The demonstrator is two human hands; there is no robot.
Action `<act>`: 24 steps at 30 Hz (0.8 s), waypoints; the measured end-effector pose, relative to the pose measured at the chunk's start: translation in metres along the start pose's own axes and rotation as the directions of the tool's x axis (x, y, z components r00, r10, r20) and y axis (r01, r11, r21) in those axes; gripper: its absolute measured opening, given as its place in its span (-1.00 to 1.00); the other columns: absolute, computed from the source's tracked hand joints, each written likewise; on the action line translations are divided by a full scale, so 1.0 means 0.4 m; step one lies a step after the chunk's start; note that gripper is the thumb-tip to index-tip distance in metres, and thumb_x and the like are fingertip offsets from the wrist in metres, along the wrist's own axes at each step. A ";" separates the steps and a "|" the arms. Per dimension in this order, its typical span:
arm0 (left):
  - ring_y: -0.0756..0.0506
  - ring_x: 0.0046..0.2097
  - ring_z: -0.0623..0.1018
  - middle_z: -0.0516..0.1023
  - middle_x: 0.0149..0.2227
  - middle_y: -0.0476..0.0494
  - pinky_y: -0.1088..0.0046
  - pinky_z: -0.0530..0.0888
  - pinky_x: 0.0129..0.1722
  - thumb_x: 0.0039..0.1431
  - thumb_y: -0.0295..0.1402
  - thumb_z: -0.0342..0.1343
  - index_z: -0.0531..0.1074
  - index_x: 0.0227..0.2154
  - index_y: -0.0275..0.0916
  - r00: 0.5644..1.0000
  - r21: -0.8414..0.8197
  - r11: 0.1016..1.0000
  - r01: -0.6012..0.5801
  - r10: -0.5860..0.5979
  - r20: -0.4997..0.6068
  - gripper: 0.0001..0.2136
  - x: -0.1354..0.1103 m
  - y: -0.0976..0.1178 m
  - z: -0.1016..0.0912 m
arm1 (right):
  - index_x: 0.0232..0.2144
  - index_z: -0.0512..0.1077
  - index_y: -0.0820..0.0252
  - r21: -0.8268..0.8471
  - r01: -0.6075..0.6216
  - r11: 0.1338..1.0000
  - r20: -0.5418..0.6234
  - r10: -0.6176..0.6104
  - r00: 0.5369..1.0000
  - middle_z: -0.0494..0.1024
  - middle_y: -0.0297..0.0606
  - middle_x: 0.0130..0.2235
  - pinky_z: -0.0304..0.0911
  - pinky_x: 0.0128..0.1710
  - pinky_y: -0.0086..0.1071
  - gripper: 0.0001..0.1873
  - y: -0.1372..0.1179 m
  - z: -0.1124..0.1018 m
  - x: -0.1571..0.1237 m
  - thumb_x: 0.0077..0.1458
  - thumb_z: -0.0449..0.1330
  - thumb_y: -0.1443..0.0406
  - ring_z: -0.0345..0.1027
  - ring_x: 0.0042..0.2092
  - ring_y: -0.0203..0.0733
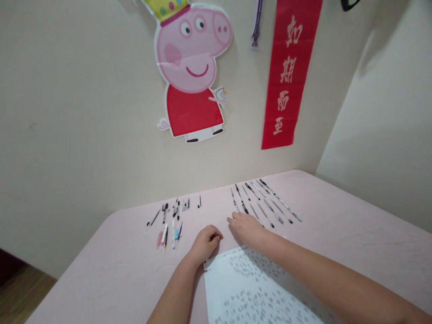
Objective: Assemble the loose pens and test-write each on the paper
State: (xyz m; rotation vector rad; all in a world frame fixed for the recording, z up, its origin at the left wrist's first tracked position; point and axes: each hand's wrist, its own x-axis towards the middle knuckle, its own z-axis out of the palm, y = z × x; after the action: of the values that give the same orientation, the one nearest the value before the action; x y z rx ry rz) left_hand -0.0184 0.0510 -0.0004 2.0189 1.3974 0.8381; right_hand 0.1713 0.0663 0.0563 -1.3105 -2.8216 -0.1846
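Observation:
My left hand (206, 243) rests on the pink tabletop with its fingers loosely curled, and nothing shows in it. The far edge of a white sheet with handwritten marks (236, 297) lies just beside its wrist. Fingers stretched, my right hand (245, 227) reaches over the table just in front of the rows of pens (266, 211); its palm side is hidden. Those pens, mostly clear and black, lie slanted side by side in two rows. My right forearm crosses above the sheet and covers part of it.
Pen caps and short pen parts (176, 210) lie in small groups at the back left. Nearer are a few coloured pens (173, 236) with pink and blue pieces. A wall with a pig cutout (194, 108) and a red banner (286, 90) stands behind the table (111, 270).

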 end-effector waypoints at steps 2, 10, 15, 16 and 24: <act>-0.05 -0.28 0.45 0.47 -0.40 -0.05 0.40 0.38 -0.20 -0.05 -0.56 -0.03 0.44 -0.47 -0.23 1.000 -0.008 1.000 0.012 -0.012 -0.016 -0.83 -0.002 0.001 0.001 | -0.20 0.40 0.28 0.112 0.037 0.993 0.004 -0.038 0.999 0.46 -0.07 -0.18 0.24 -0.24 -0.33 -0.75 -0.054 -0.002 -0.015 0.04 0.07 0.46 0.37 -0.18 -0.07; -0.05 -0.31 0.45 0.46 -0.41 -0.06 0.43 0.37 -0.25 -0.07 -0.55 -0.01 0.46 -0.46 -0.26 0.999 -0.063 0.998 0.029 -0.031 -0.028 -0.84 -0.005 0.011 -0.003 | -0.17 0.38 0.34 0.376 0.109 0.920 -0.041 -0.101 0.994 0.49 -0.05 -0.14 0.23 -0.22 -0.29 -0.70 -0.169 0.070 -0.050 0.02 0.01 0.47 0.38 -0.18 -0.05; -0.05 -0.30 0.46 0.47 -0.40 -0.06 0.44 0.37 -0.25 -0.04 -0.54 -0.01 0.47 -0.45 -0.25 0.998 -0.059 0.998 0.033 -0.036 -0.054 -0.83 -0.004 0.011 0.001 | -0.33 0.40 0.21 0.503 0.093 0.859 -0.085 -0.058 0.995 0.51 -0.21 -0.27 0.18 -0.25 -0.37 -0.77 -0.154 0.100 -0.047 -0.02 0.02 0.49 0.38 -0.24 -0.14; -0.05 -0.30 0.46 0.48 -0.39 -0.07 0.44 0.37 -0.24 -0.03 -0.53 -0.01 0.47 -0.44 -0.25 0.998 -0.056 0.998 0.035 -0.038 -0.059 -0.83 -0.004 0.009 0.004 | -0.35 0.40 0.19 0.525 0.083 0.847 -0.090 -0.041 0.995 0.51 -0.24 -0.30 0.17 -0.26 -0.38 -0.76 -0.151 0.103 -0.046 -0.04 0.02 0.49 0.37 -0.26 -0.16; -0.06 -0.26 0.47 0.48 -0.32 -0.10 0.41 0.40 -0.20 0.07 -0.49 -0.04 0.45 -0.35 -0.24 0.982 0.092 0.996 0.023 -0.005 -0.188 -0.83 0.029 -0.023 -0.008 | -0.41 0.44 0.17 0.637 0.077 0.767 -0.117 -0.003 0.993 0.52 -0.28 -0.34 0.14 -0.28 -0.44 -0.73 -0.134 0.122 -0.039 -0.09 0.01 0.51 0.36 -0.31 -0.22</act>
State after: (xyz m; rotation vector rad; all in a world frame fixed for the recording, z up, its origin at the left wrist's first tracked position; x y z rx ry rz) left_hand -0.0235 0.0651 -0.0028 2.0402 1.5795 0.9959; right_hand 0.1417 0.0261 0.0015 -1.0262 -2.4505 0.6409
